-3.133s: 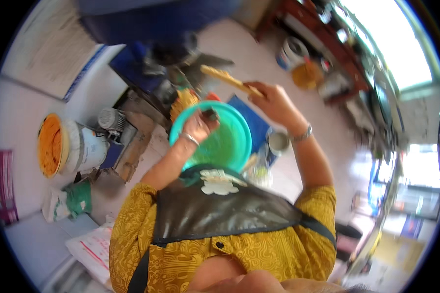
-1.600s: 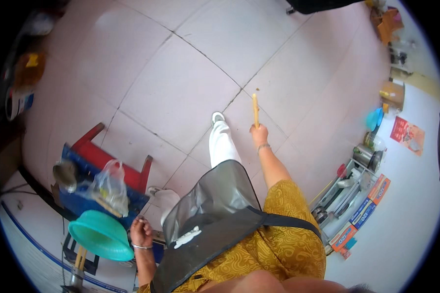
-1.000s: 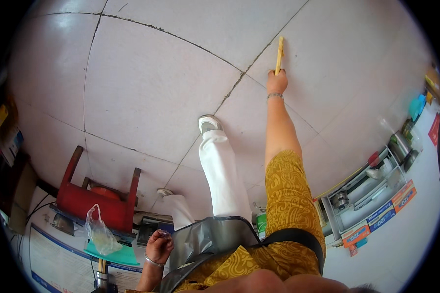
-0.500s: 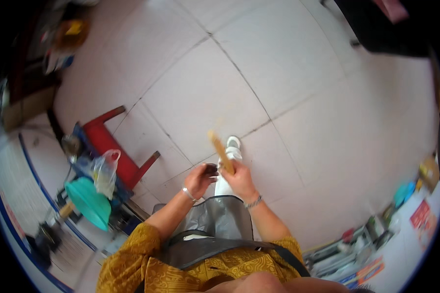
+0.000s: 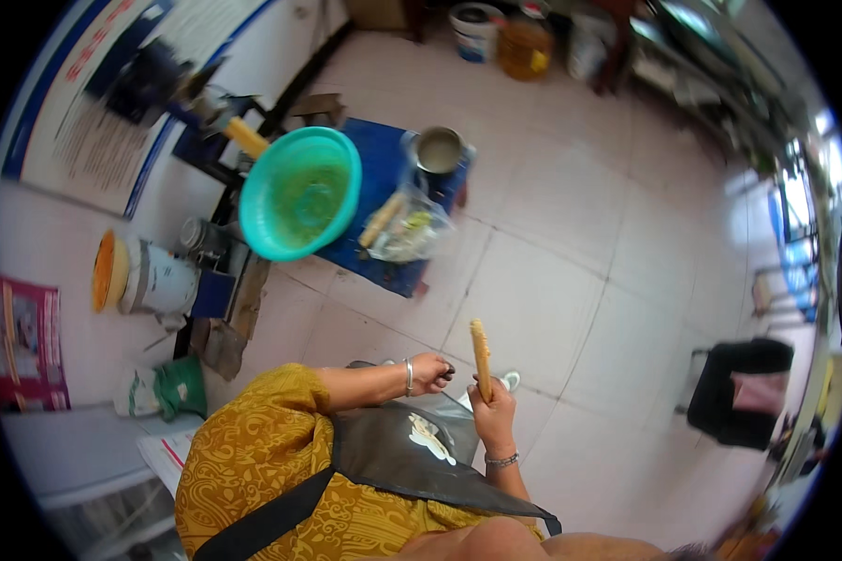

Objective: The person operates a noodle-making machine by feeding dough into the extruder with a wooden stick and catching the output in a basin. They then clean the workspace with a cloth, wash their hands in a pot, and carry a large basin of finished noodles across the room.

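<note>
My right hand (image 5: 492, 411) grips a long yellowish stick (image 5: 480, 348) upright, just below the middle of the view. My left hand (image 5: 430, 372), a silver bracelet at its wrist, is closed on a small dark thing I cannot make out, left of the stick. Both hands are in front of my dark apron (image 5: 365, 439). Beyond them a turquoise basin (image 5: 262, 224) with greenish contents sits on a blue-topped stool (image 5: 384, 271), beside a metal pot (image 5: 439, 151) and a plastic bag (image 5: 412, 241) with a pale stick on it.
Buckets (image 5: 159, 276) stand by the left wall near a motor (image 5: 201, 238) and green sack (image 5: 180, 388). More buckets and an amber container (image 5: 524, 51) are at the far side. A black chair (image 5: 730, 383) with pink cloth is at right; a cluttered bench (image 5: 683, 84) runs along the upper right.
The view has swung round from mostly floor to the stool and basin. My right hand, stretched out a second ago, has drawn back near my left hand, stick still held.
</note>
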Demonstrator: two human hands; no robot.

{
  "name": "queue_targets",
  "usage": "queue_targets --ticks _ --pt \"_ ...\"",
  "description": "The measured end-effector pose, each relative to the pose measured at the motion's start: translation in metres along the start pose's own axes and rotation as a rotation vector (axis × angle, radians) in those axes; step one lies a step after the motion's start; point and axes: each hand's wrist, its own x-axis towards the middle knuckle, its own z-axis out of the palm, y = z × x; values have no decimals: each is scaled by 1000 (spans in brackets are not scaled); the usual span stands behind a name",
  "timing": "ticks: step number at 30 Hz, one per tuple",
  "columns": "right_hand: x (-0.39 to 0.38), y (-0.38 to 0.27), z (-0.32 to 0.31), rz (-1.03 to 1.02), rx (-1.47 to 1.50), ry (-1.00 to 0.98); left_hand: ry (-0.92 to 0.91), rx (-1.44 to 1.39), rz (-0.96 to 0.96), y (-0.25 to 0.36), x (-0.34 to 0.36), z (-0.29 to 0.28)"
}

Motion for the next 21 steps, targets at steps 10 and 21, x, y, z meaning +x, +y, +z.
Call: queue_targets --ticks 10,21 --pt "44 -172 141 192 240 -390 -22 155 707 110 -248 -167" --pt "158 -201 215 121 120 -482 793 1052 1907 323 -379 -193"
